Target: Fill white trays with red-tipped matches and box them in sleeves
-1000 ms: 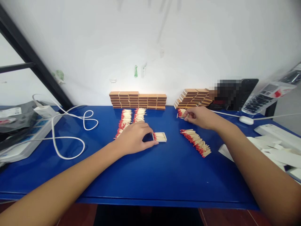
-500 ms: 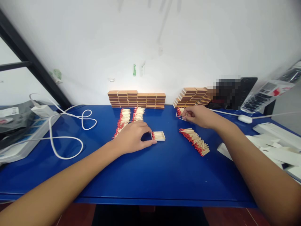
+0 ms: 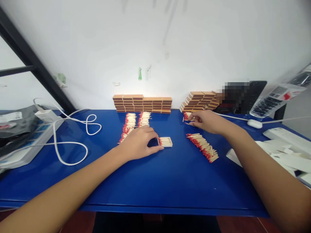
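Note:
My left hand rests on the blue table, its thumb and fingers pinched on the left end of a small open matchbox tray filled with red-tipped matches. My right hand reaches toward the back right. Its fingertips are pinched on a few matches at a small heap of matches. A longer row of loose matches lies just in front of that hand. Two more rows of matches lie behind my left hand.
A wall of stacked brown matchboxes and a leaning stack line the back. White cables and a power strip lie at the left. White papers, a mouse and a bagged keyboard sit at the right.
Both hands stay nearly in place. My right hand's fingers shift slightly at the small heap of matches; the left keeps its hold on the tray.

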The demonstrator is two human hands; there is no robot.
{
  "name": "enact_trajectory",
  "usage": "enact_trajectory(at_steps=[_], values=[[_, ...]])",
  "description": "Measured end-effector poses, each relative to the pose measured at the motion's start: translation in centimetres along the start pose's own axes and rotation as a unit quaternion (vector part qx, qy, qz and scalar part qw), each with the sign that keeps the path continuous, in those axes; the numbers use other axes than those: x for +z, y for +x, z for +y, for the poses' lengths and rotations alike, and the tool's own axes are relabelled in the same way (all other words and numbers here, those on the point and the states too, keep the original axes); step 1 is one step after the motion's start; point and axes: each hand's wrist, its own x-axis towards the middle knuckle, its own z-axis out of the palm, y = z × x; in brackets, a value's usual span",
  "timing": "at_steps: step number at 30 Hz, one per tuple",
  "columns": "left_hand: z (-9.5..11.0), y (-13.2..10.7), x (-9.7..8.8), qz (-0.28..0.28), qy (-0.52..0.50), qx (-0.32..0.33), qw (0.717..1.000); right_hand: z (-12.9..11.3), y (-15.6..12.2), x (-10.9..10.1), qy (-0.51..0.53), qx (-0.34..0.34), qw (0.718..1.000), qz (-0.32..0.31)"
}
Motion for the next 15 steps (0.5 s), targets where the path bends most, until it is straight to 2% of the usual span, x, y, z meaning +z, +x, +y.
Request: enact_trajectory(at_steps=[15], values=[[0.01, 0.0, 0.12, -0.006, 0.001, 0.001, 1.0, -0.33, -0.13, -0.16, 0.034, 0.011, 0.999, -0.027]])
